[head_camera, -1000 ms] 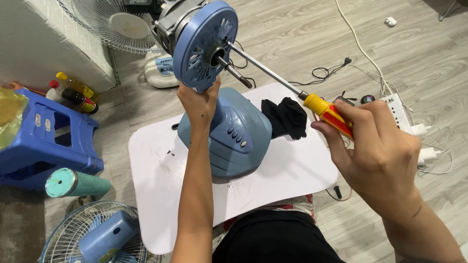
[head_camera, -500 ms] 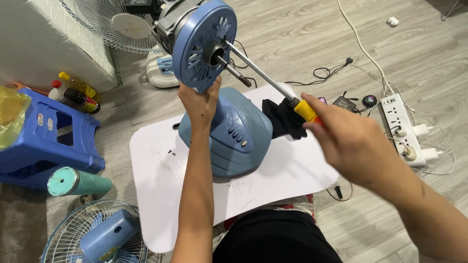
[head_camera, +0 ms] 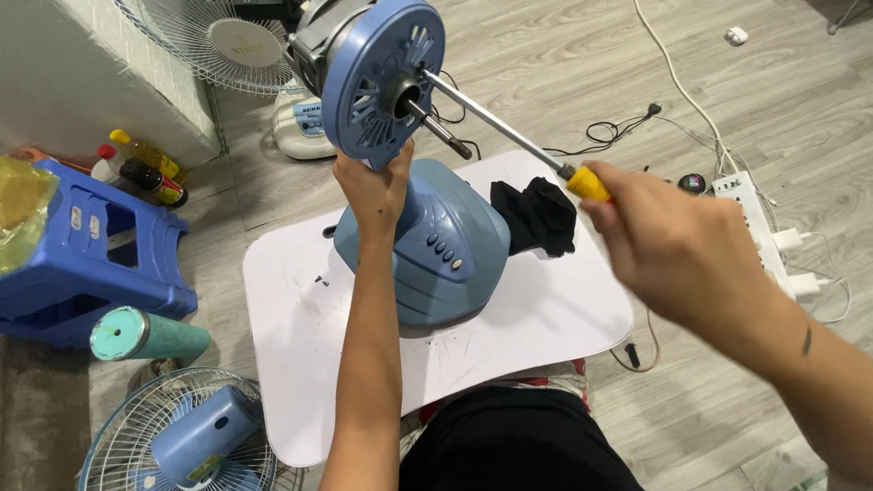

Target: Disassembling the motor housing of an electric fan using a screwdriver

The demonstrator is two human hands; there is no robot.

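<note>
standing on a white tabletop (head_camera: pixel 300 364), a blue desk fan (head_camera: pixel 427 245) has its guard and blades off, so the round motor housing (head_camera: pixel 377 77) and its bare shaft (head_camera: pixel 438 129) face the camera. the left hand (head_camera: pixel 371 186) is clamped on the fan's neck just under the housing, fingers wrapped around it. the right hand (head_camera: pixel 682 250) is closed around the yellow handle of a screwdriver (head_camera: pixel 509 132), whose long metal shank runs up and left to the housing face, its tip beside the shaft. a crumpled black cloth (head_camera: pixel 538 214) lies on the tabletop just behind the fan's base. on the floor to the left are a blue plastic stool (head_camera: pixel 86 264), a teal tumbler (head_camera: pixel 145 335) on its side and some bottles (head_camera: pixel 145 168); a detached wire fan guard (head_camera: pixel 177 436) lies at bottom left. a white power strip (head_camera: pixel 759 227) lies on the floor to the right, another fan (head_camera: pixel 241 45) behind.
</note>
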